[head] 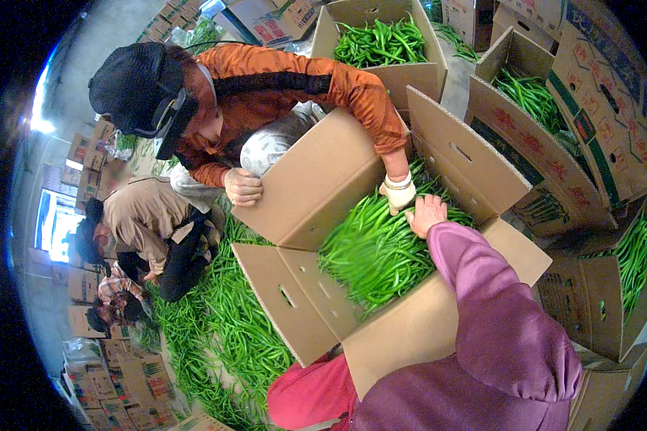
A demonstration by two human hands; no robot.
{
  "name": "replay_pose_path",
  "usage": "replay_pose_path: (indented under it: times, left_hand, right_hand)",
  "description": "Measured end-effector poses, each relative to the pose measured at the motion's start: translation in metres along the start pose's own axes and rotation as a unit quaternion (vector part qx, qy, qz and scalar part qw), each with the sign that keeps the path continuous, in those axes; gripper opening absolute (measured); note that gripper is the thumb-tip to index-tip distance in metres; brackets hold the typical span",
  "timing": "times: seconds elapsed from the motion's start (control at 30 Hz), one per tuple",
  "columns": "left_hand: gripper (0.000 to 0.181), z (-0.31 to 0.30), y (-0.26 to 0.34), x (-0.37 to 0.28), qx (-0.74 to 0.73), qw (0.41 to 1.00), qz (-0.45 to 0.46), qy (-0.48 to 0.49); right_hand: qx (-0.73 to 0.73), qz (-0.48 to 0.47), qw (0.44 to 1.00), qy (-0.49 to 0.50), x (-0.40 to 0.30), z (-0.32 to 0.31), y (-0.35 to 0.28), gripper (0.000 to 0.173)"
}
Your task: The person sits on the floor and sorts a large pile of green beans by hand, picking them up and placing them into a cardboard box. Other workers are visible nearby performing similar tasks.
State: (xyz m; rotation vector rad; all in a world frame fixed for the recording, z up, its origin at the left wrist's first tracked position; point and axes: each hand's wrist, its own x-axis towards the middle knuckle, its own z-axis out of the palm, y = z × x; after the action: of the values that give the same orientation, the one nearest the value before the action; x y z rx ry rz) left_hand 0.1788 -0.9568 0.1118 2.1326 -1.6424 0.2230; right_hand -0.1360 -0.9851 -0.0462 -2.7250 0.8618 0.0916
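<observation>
My right hand (429,214), at the end of a purple sleeve, lies palm down on long green chili peppers (377,250) inside an open cardboard box (312,293). Its fingers are slightly spread, and I see nothing held in them. My left hand is out of view. Right beside my hand, a co-worker's gloved hand (398,194) reaches into the same peppers. That co-worker's other hand (243,187) is closed at the edge of a raised box flap (312,178). The remaining flaps of the box stand folded outward.
Loose green peppers (237,307) spread across the floor to the left. Cardboard boxes with peppers stand at the top (377,70) and to the right (539,145). Another person (145,221) crouches at the left, and stacked cartons (124,382) line the lower left.
</observation>
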Motion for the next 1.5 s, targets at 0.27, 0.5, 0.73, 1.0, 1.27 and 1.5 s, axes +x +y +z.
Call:
replay_pose_path:
  times: [0.27, 0.5, 0.73, 1.0, 1.27, 1.5]
  left_hand:
    - [0.04, 0.012, -0.005, 0.019, 0.006, 1.0, 0.025, 0.004]
    - [0.039, 0.02, -0.009, 0.024, 0.008, 0.999, 0.038, -0.001]
    - [0.039, 0.022, -0.013, 0.04, 0.007, 0.998, 0.055, 0.003]
    - [0.039, 0.023, -0.002, 0.052, -0.025, 0.998, -0.016, -0.047]
    - [0.04, 0.033, 0.007, 0.08, -0.02, 1.0, 0.005, -0.018]
    - [0.042, 0.025, -0.003, 0.064, -0.028, 0.999, -0.011, -0.015]
  right_hand:
    - [-0.095, -0.014, 0.987, -0.13, -0.031, 0.013, -0.025, 0.07]
    - [-0.126, -0.103, 0.97, -0.178, -0.013, -0.02, -0.018, 0.068]
    - [-0.246, -0.113, 0.935, -0.228, -0.019, -0.029, -0.029, 0.079]
    - [-0.122, -0.089, 0.96, -0.235, 0.004, -0.029, -0.018, 0.073]
    - [-0.083, -0.068, 0.992, -0.071, 0.046, 0.006, 0.02, 0.061]
    - [-0.22, -0.146, 0.955, -0.138, -0.031, 0.008, -0.024, 0.064]
